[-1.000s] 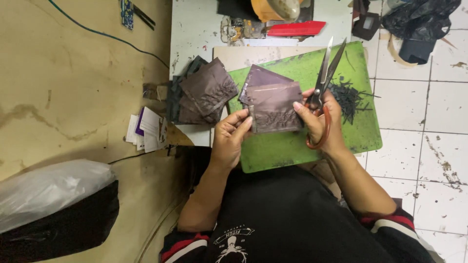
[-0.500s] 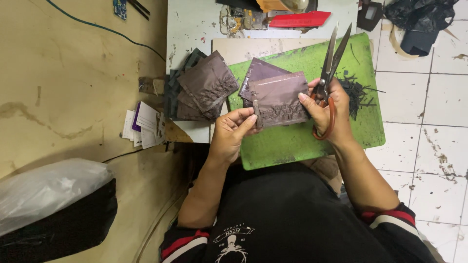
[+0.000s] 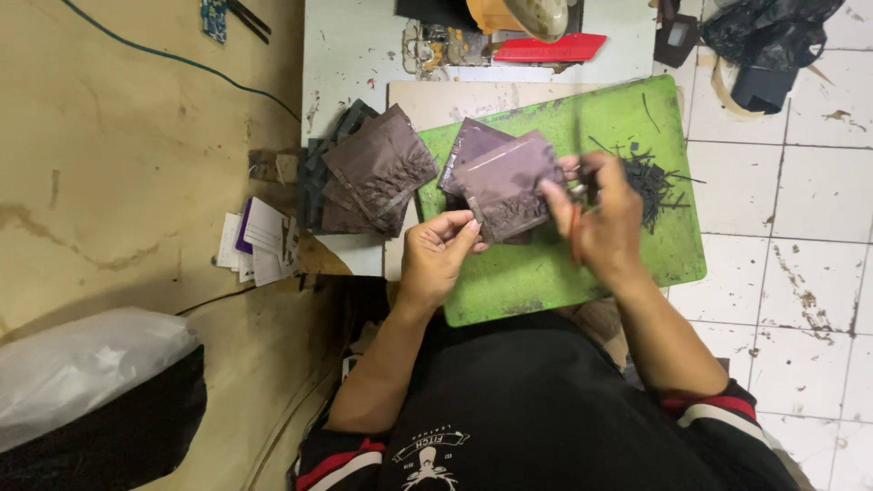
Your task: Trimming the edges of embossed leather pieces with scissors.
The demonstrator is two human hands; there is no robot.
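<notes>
Since half a second ago, the scissors [image 3: 582, 195] in my right hand [image 3: 600, 223] have swung down from pointing at the green mat's [image 3: 546, 282] far edge and now blur against my closed fingers. My left hand [image 3: 441, 255] pinches the brown leather piece's [image 3: 505, 182] near corner above the mat's middle, while a stack of similar pieces [image 3: 377, 173] lies off its left edge.

A leather workshop: green cutting mat [image 3: 546, 282], stacked leather pieces [image 3: 373, 173], offcuts [image 3: 650, 177].
</notes>
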